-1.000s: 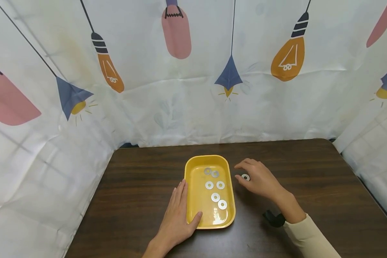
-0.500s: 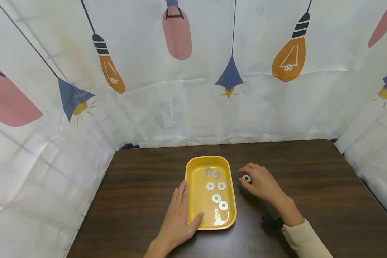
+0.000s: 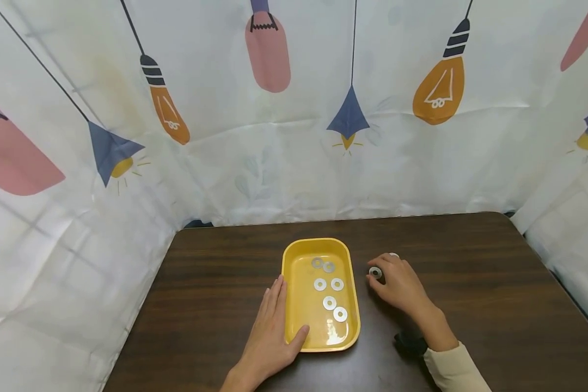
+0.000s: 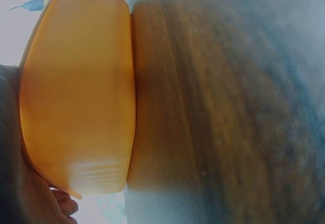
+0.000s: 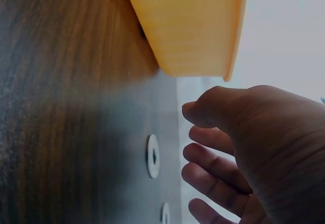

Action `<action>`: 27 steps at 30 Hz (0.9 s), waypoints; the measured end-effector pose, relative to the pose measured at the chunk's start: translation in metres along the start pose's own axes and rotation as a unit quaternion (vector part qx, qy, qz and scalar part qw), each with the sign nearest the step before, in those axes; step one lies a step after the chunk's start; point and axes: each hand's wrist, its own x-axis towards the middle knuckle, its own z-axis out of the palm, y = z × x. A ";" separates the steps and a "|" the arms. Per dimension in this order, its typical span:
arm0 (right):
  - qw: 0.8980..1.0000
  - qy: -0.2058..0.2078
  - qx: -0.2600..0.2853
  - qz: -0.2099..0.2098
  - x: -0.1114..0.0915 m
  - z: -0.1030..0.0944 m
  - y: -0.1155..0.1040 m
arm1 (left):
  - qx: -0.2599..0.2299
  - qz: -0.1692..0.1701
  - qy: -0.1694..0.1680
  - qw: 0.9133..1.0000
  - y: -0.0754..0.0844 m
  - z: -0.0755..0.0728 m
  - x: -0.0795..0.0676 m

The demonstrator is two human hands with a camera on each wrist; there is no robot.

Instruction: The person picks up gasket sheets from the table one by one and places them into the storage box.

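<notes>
Flat metal washers [image 3: 340, 314] lie in pairs on the floor of a yellow tray [image 3: 294, 256]. My left hand [image 3: 269, 337] rests along the tray's left side, fingers straight and thumb over the near left rim. To the right of the tray, my right hand [image 3: 397, 280] hovers above the tabletop, thumb and fingers apart. A loose washer [image 3: 375, 272] shows between its thumb and forefinger, lying on the table below them in the right wrist view. Another washer [image 3: 394, 255] peeks out beyond the knuckles, mostly hidden by the hand in the head view.
The dark wood-grain table [image 3: 215, 294] ends at a back edge near a white curtain [image 3: 294, 179] printed with lamps and bulbs. A black strap-like object [image 3: 409, 344] sits at the right wrist, by the cream sleeve [image 3: 453, 367].
The right hand has drawn slightly to the right, away from the tray, and a second loose washer has come into sight behind it. The left hand and the tray stay put.
</notes>
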 end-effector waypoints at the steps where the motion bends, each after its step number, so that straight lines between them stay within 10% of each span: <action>1: 1.000 0.003 -0.001 0.001 0.000 0.000 0.002 | -0.001 0.003 0.002 1.000 0.000 0.000 0.001; 27: 0.999 0.008 -0.036 0.022 -0.004 0.012 0.009 | 0.021 0.012 0.013 1.000 0.001 0.001 -0.001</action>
